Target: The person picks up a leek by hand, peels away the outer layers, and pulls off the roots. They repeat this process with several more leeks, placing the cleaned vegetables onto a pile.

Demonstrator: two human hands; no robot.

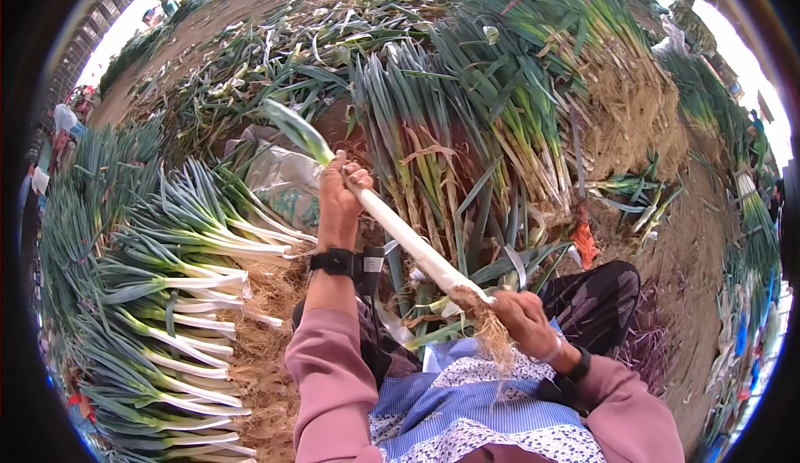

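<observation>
A thick leek (417,246) slants across in front of me, its white shank bare and its short green top pointing to the far left. My left hand (340,184) is closed around it just below the green part. At the root end, my right hand (527,323) is closed beside the shank, touching a strip of brown outer skin (469,298). Whether its fingers pinch that skin or the shank itself is hard to see. Stringy roots (494,342) hang down over my blue patterned apron (467,396).
Leeks with white shanks (196,350) lie in rows on my left, roots toward me. Untrimmed leeks (408,146) lean in front of me, with a tall bundled pile (617,88) at the far right. Torn leaves (292,46) litter the ground behind. An orange scrap (585,245) lies near my knee.
</observation>
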